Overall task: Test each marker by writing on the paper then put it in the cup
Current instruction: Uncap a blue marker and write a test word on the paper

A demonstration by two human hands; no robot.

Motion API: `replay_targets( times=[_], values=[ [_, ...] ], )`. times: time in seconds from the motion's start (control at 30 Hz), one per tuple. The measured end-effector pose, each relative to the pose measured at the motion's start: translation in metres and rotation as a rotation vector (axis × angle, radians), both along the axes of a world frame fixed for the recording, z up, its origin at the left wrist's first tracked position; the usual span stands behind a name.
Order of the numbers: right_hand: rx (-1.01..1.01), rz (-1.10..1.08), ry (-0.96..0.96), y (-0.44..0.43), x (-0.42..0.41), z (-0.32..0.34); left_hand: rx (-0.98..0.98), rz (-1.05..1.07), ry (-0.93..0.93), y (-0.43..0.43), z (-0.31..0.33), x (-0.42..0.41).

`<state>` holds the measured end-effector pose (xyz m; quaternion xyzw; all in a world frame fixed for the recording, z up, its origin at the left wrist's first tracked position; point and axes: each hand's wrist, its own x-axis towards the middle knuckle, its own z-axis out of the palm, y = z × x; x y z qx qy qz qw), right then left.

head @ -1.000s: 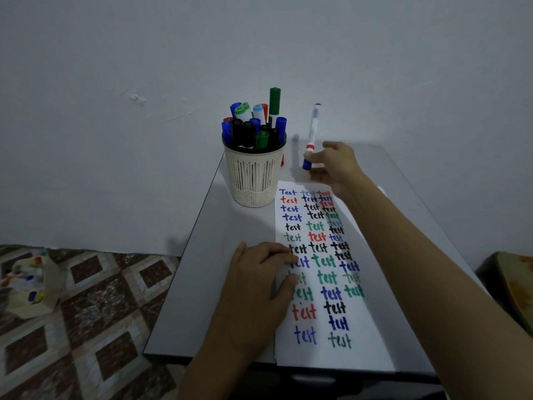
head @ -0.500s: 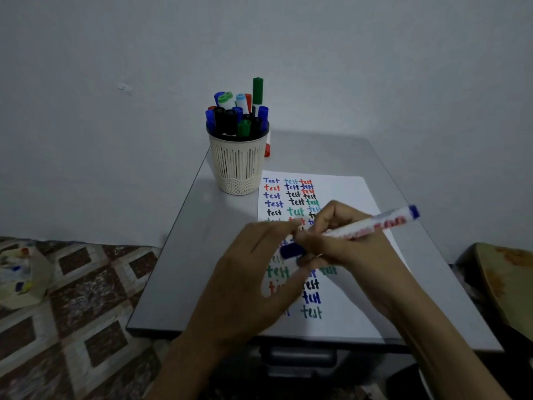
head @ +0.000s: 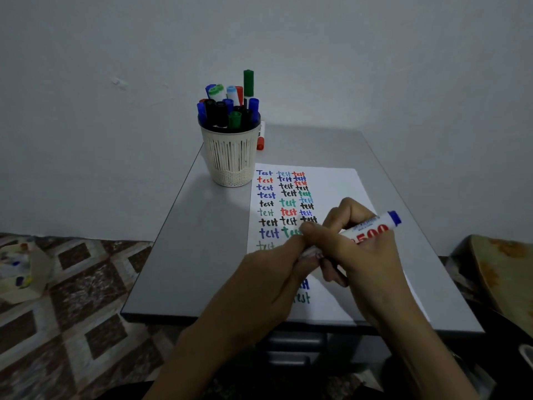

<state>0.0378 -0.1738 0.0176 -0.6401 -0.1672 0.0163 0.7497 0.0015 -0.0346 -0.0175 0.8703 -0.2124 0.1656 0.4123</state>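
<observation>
- Where the head view looks down over a grey table, both hands meet above the near half of a white paper and share one marker.
- The right hand has its fingers curled round the marker's white barrel, which bears a red "500" print. The barrel slants up and to the right out of the fist and ends in a blue tip.
- The left hand has its fingers bent round the marker's lower-left end. That end is hidden inside the grip, so whether a cap sits on it cannot be told.
- The marker is held in the air above the paper, apart from the cup.
- The paper lies flat on the table and carries three columns of the word "test" in blue, red, black and green. The hands cover part of the lower rows.
- The cup is cream with slotted sides and stands upright just beside the paper's far left corner. It is packed with capped markers in black, blue, green and red, and a green one rises above the rest.
- A red-capped marker lies on the table behind the cup, on its right side, partly hidden by it.
- Left of the table is a floor of patterned tiles.
</observation>
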Motion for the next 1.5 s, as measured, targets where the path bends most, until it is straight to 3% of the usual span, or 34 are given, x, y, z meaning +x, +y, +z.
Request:
replay_targets(
  times=[0.17, 0.33, 0.47, 0.57, 0.73, 0.97, 1.13, 1.33, 1.5],
  values=[
    [0.097, 0.13, 0.083, -0.008, 0.007, -0.007, -0.034, -0.031, 0.026, -0.001, 0.001, 0.0],
    [0.094, 0.234, 0.015, -0.015, 0.012, -0.006, -0.081, -0.015, 0.027, 0.003, 0.001, 0.002],
    [0.156, 0.134, 0.052, -0.018, 0.021, -0.001, -0.008, 0.053, 0.055, 0.015, 0.001, 0.006],
    [0.27, 0.021, 0.135, -0.028, 0.033, 0.0, 0.161, 0.139, 0.024, 0.035, -0.007, 0.011],
    [0.079, 0.034, 0.18, -0.024, 0.035, -0.015, 0.333, 0.119, 0.043, 0.052, -0.024, 0.018],
    [0.072, 0.065, 0.17, -0.022, 0.034, -0.023, 0.162, 0.086, 0.071, 0.054, -0.027, 0.022],
    [-0.04, -0.046, 0.084, -0.013, 0.029, -0.026, 0.214, 0.1, 0.06, 0.055, -0.029, 0.021],
    [0.027, 0.01, 0.129, -0.018, 0.028, -0.027, 0.241, 0.104, 0.061, 0.056, -0.028, 0.021],
    [-0.129, -0.145, 0.08, -0.018, 0.029, -0.033, 0.22, 0.075, 0.07, 0.058, -0.029, 0.023]
  ],
)
